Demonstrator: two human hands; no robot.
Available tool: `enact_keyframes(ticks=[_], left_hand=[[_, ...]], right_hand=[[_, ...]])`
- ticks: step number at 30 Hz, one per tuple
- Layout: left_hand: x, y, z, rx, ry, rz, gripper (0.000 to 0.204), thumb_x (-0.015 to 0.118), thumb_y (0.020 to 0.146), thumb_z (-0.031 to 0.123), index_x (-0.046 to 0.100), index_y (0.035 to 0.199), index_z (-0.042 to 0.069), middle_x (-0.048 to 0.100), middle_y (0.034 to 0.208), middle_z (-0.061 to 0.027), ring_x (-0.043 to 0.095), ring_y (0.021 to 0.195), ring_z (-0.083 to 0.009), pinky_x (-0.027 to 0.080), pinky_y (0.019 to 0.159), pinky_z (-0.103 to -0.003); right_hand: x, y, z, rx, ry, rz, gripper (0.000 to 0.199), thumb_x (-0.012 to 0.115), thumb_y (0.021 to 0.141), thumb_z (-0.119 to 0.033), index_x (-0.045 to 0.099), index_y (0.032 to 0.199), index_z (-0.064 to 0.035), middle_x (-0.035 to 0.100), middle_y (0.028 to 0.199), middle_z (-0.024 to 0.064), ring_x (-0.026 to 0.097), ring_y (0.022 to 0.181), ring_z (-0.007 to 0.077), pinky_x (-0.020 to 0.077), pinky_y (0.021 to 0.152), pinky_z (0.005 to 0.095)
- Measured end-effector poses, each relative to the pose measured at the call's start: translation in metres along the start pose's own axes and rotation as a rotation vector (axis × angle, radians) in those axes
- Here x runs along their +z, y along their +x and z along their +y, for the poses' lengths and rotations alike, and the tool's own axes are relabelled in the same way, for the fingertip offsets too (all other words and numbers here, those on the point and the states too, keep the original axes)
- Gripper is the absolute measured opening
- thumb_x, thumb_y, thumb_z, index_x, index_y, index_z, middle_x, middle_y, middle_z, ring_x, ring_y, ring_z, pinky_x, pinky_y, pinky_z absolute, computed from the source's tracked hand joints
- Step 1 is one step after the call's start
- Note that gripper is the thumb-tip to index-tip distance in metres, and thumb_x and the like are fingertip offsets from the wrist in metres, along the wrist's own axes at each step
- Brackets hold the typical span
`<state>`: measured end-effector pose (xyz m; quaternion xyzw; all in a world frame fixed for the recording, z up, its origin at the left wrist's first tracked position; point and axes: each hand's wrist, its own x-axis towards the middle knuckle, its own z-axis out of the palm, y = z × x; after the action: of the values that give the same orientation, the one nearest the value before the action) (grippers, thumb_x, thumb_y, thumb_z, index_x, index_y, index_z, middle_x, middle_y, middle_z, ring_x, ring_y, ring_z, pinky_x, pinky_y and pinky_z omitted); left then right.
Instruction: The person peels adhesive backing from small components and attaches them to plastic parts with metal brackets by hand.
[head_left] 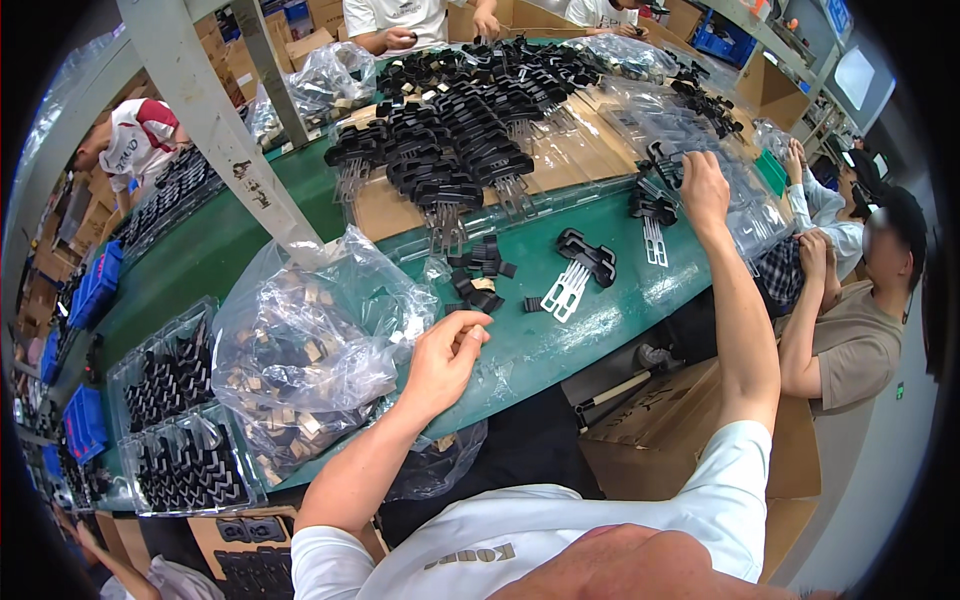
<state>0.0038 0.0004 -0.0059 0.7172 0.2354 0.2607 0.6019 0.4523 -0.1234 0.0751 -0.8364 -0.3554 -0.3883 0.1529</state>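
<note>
A black clip (664, 166) lies at the fingertips of the person's right hand (704, 188), beyond and to the right of a pronged pair (578, 272) of black parts with pale prongs, lying loose and serving here as the landmark. The right hand is bent down, fingers drawn together. The left hand (442, 366), nearer the wearer and left of the pair, is half curled, thumb and forefinger close together beside small black pieces (482, 298). At this size I cannot tell whether either hand grips anything. Good handling would probably mean pinching the clip by its solid body, sparing thin prongs, and lifting it clear of neighbouring parts before drawing it across; the left fingers would do best to separate one small piece at a time. Just beyond and right of the pair lies another pronged part (652, 208). All rest on a green table (530, 350). Farther beyond the pair, a dense heap of black parts (470, 125) covers brown cardboard (570, 160). Well to its left sit a bulging clear bag (290, 350) and clear trays (190, 465) of black pieces. Well to its right is a co-worker in a tan shirt (862, 350).
</note>
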Motion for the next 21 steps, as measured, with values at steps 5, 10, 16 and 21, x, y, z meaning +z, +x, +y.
enact_keyframes(ticks=[5, 10, 16, 21], left_hand=[[-0.002, -0.004, 0.001, -0.076, -0.091, -0.049, 0.024, 0.056, 0.105, 0.014, 0.065, 0.124, 0.001, 0.069, 0.098, -0.0094, 0.059, 0.076, -0.0127, 0.05, 0.066, -0.025], [-0.006, 0.002, 0.007, -0.227, -0.642, -0.04, 0.031, 0.057, 0.107, 0.018, 0.06, 0.132, 0.001, 0.069, 0.106, -0.0117, 0.061, 0.078, -0.0144, 0.053, 0.067, -0.028], [-0.011, 0.006, 0.004, -0.309, -0.53, -0.187, 0.036, 0.053, 0.108, 0.015, 0.051, 0.142, 0.002, 0.068, 0.114, -0.0144, 0.063, 0.082, -0.0169, 0.055, 0.068, -0.03], [-0.009, 0.001, -0.003, -0.234, -0.398, -0.35, 0.038, 0.048, 0.107, 0.009, 0.047, 0.146, 0.005, 0.066, 0.115, -0.015, 0.063, 0.083, -0.0167, 0.055, 0.066, -0.029]], right_hand=[[-0.066, -0.018, -0.064, -0.164, 0.555, 0.025, 0.01, 0.062, 0.096, -0.007, 0.07, 0.101, -0.0032, 0.067, 0.097, 0.0081, 0.063, 0.073, 0.0287, 0.053, 0.067, 0.039], [-0.124, -0.063, -0.144, -0.715, 0.808, -0.005, 0.012, 0.068, 0.083, -0.001, 0.07, 0.094, -0.0045, 0.067, 0.095, 0.0067, 0.059, 0.07, 0.0217, 0.0501, 0.062, 0.033], [-0.156, -0.114, -0.179, -1.107, 0.745, 0.048, 0.011, 0.071, 0.088, -0.012, 0.072, 0.098, -0.0084, 0.065, 0.095, 0.005, 0.056, 0.066, 0.017, 0.0466, 0.057, 0.0305], [-0.159, -0.119, -0.182, -0.923, 1.051, -0.141, 0.017, 0.072, 0.086, -0.008, 0.073, 0.102, -0.0054, 0.066, 0.096, 0.0064, 0.056, 0.066, 0.0193, 0.0484, 0.06, 0.0326]])
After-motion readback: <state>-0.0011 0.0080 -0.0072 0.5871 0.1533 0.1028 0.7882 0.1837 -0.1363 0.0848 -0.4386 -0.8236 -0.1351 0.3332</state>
